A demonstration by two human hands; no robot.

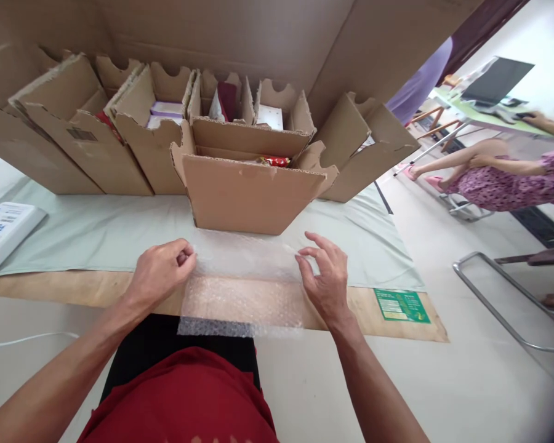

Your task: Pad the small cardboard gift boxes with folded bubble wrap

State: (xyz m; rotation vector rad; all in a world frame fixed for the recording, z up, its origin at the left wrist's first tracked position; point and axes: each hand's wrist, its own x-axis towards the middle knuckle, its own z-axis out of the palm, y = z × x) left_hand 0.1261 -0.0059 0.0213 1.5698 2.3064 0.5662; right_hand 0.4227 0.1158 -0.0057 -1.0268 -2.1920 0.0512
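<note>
A clear sheet of bubble wrap (244, 295) is spread across the front of the table, its near edge hanging over the wooden border. My left hand (164, 271) is closed, with its thumb and fingers pinching the sheet's left edge. At the right edge, my right hand (325, 277) holds the wrap between thumb and fingertip while another finger is raised. Just beyond the sheet stands an open cardboard box (253, 194). A small red packet (276, 161) shows inside that box.
Several cardboard bins (148, 147) line the back, some holding small boxes. A white box (9, 231) lies at the left. A green printed sheet (401, 306) is on the wooden edge (436, 323). At the right, a seated person (503, 175) is beside a desk with a laptop (496, 80).
</note>
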